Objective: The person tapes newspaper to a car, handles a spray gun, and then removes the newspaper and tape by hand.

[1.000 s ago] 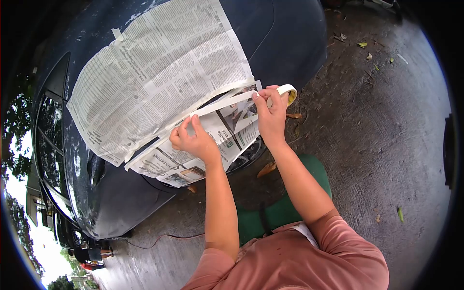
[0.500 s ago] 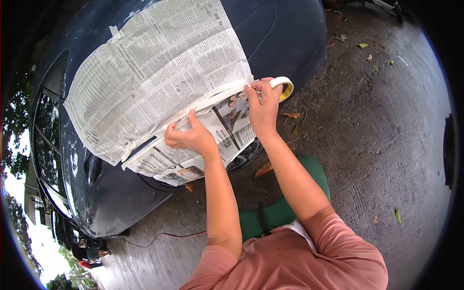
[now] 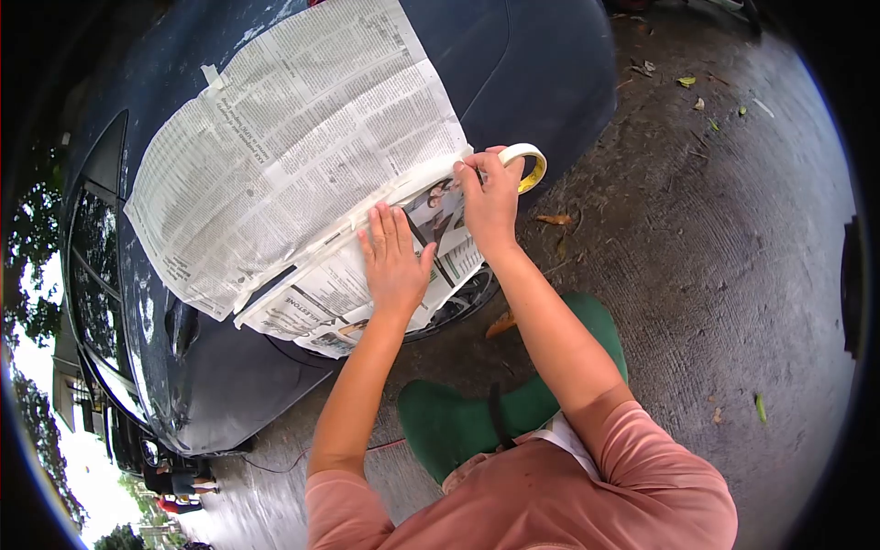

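Observation:
A large newspaper sheet [image 3: 302, 147] covers part of the dark car panel [image 3: 550, 82], and a second newspaper sheet [image 3: 321, 302] hangs below it over the wheel area. Whitish masking tape [image 3: 353, 220] runs along the seam between them, with a dark gap showing at its left part. Flat on the lower sheet, just under the tape, lies my left hand [image 3: 397, 261] with fingers stretched out. At the right end of the seam, my right hand [image 3: 492, 197] grips the roll of masking tape [image 3: 535, 165], thumb and fingertips at the sheet's corner.
Below the lower sheet part of the wheel [image 3: 472, 293] shows. A green cushioned seat [image 3: 440, 417] stands under me on wet, rough concrete [image 3: 697, 302] scattered with leaves. A cable [image 3: 275, 469] crosses the ground at left. People [image 3: 183, 484] are far off at lower left.
My left hand has gone from a thumb-up, curled pose to lying flat with fingers extended, a little to the right. My right hand stays at the corner with the tape roll.

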A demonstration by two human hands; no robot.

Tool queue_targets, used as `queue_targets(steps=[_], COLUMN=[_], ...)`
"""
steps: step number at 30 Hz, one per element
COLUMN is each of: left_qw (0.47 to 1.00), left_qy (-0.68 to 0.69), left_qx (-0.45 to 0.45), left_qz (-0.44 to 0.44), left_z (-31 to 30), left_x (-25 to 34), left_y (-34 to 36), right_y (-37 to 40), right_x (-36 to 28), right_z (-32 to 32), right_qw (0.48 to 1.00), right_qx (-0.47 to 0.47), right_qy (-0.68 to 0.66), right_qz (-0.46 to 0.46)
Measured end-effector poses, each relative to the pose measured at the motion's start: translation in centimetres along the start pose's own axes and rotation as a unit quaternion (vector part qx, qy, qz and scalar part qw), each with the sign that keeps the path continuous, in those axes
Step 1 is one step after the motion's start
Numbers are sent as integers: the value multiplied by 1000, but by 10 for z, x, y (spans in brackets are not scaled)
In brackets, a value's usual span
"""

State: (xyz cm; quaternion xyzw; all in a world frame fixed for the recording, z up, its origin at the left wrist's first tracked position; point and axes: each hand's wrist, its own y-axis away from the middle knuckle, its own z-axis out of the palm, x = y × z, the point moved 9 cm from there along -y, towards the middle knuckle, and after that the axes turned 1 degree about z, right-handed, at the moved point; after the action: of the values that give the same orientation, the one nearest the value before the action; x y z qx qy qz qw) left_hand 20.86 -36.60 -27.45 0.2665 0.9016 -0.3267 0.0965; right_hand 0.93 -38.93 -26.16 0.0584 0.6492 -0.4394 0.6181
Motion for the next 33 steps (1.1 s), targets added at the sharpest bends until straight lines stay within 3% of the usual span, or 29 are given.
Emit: queue_targets(steps=[4,10,15,19,22,28,33], left_qw=[999,999,999,999,999,999,998], left_qy=[17,24,39,38,28,28,37], left_qx=[-19,21,22,20,15,-21,-27], left_qz=[40,26,26,13,-14,-26,48], left_z=[1,-8,-9,-3,2,-4,-6], left_x=[1,-13,-11,-5,3,5,6], left_y=[-2,9,7,7,2,-2,-9], right_y=[-1,25,54,29,-1,-12,-14], right_x=[-9,-14,-53,-34,-29,-7,0], right_z=[-5,-24,-36,-30,-16,-1,5], right_qw=[1000,1000,984,990,986,996,997], right_qx=[-3,-10,-9,24,23,-1,3], right_qy=[2,-25,-11,-31,48,78,74], right_qz=[-12,-14,-177,-139,-161,-47,-35])
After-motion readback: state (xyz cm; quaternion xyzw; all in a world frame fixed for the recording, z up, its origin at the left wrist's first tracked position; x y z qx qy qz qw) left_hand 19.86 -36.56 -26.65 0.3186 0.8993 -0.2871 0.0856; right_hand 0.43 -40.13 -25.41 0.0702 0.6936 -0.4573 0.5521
